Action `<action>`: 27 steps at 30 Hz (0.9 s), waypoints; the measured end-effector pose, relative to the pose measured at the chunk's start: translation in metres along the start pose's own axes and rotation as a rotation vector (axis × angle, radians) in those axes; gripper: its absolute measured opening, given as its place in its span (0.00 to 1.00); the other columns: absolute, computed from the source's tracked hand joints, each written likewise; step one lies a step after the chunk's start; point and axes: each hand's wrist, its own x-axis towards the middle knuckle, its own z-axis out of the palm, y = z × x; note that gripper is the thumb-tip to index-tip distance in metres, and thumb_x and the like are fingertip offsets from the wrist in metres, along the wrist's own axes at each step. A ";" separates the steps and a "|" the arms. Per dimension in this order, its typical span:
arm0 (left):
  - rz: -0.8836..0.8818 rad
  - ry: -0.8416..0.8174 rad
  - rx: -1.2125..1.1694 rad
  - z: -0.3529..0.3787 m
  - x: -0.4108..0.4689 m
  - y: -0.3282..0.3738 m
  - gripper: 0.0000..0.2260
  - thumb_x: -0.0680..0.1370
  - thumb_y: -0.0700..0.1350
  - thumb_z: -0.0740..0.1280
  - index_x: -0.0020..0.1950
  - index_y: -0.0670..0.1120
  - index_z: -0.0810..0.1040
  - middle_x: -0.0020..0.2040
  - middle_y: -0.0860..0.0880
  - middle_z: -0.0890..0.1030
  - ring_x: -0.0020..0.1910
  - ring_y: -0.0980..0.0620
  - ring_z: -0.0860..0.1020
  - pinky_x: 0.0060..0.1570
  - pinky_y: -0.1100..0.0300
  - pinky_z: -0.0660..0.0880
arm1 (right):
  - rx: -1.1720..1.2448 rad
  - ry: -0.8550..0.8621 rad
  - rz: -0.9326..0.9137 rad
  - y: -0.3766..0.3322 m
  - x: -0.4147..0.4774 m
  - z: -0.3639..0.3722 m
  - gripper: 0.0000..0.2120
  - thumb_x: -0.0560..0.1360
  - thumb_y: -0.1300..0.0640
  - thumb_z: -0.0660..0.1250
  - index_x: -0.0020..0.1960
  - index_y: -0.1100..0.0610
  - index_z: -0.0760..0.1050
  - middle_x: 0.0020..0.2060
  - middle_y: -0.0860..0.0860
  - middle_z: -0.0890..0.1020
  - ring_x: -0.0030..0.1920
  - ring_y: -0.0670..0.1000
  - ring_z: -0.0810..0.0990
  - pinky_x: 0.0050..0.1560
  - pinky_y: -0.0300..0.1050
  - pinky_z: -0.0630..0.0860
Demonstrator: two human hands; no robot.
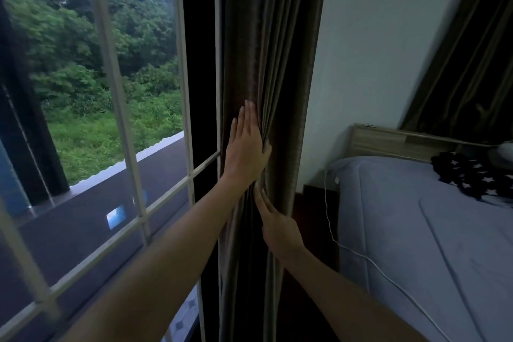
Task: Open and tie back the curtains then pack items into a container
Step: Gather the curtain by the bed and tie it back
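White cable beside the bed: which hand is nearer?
Right. The right hand touches the gathered curtain low down, on the side of the white cable. The left hand presses the curtain higher up, toward the window, farther from it.

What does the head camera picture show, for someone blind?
Two bare hands press on a bunched dark brown fabric curtain beside a white-framed window, left hand flat above, right hand below. A grey-blue bed stands on the right.

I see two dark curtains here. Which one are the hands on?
The curtain beside the window, bunched into folds; the left hand and right hand both touch it. The other curtain, behind the bed, hangs untouched.
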 end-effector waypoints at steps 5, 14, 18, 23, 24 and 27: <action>-0.031 -0.008 0.011 0.008 0.005 0.007 0.33 0.81 0.44 0.56 0.76 0.38 0.36 0.78 0.41 0.40 0.77 0.47 0.40 0.77 0.49 0.45 | 0.102 -0.226 -0.104 0.015 -0.020 0.015 0.44 0.76 0.59 0.59 0.73 0.37 0.29 0.73 0.51 0.66 0.44 0.58 0.83 0.41 0.53 0.81; -0.037 0.004 0.037 0.017 0.019 0.002 0.32 0.81 0.45 0.52 0.73 0.42 0.30 0.78 0.44 0.37 0.75 0.52 0.35 0.76 0.54 0.40 | 0.511 0.464 0.098 0.102 0.078 -0.055 0.27 0.75 0.56 0.68 0.72 0.55 0.65 0.66 0.57 0.70 0.65 0.55 0.69 0.64 0.51 0.72; -0.074 0.028 0.050 0.028 0.023 0.011 0.34 0.80 0.43 0.54 0.73 0.43 0.30 0.78 0.44 0.38 0.75 0.53 0.36 0.75 0.55 0.39 | 0.647 0.481 0.047 0.118 0.151 -0.092 0.37 0.74 0.55 0.70 0.77 0.54 0.55 0.67 0.56 0.71 0.64 0.51 0.71 0.62 0.43 0.69; -0.128 0.047 0.097 0.037 0.031 0.017 0.34 0.80 0.41 0.56 0.75 0.41 0.33 0.78 0.43 0.39 0.73 0.56 0.36 0.72 0.59 0.36 | 0.683 0.396 0.066 0.119 0.171 -0.064 0.39 0.73 0.63 0.71 0.77 0.56 0.53 0.59 0.59 0.73 0.54 0.55 0.76 0.51 0.41 0.71; -0.139 0.043 0.090 0.038 0.032 0.018 0.34 0.80 0.41 0.56 0.75 0.41 0.33 0.78 0.44 0.39 0.73 0.57 0.36 0.72 0.59 0.36 | 0.675 0.392 0.058 0.119 0.171 -0.056 0.39 0.73 0.65 0.70 0.78 0.57 0.53 0.59 0.60 0.72 0.53 0.56 0.76 0.51 0.40 0.70; -0.165 0.032 0.064 0.039 0.033 0.022 0.35 0.79 0.39 0.55 0.74 0.42 0.32 0.78 0.44 0.39 0.72 0.58 0.36 0.73 0.59 0.37 | 0.682 0.399 0.058 0.123 0.169 -0.041 0.41 0.73 0.66 0.69 0.78 0.56 0.50 0.59 0.60 0.68 0.49 0.52 0.72 0.51 0.39 0.68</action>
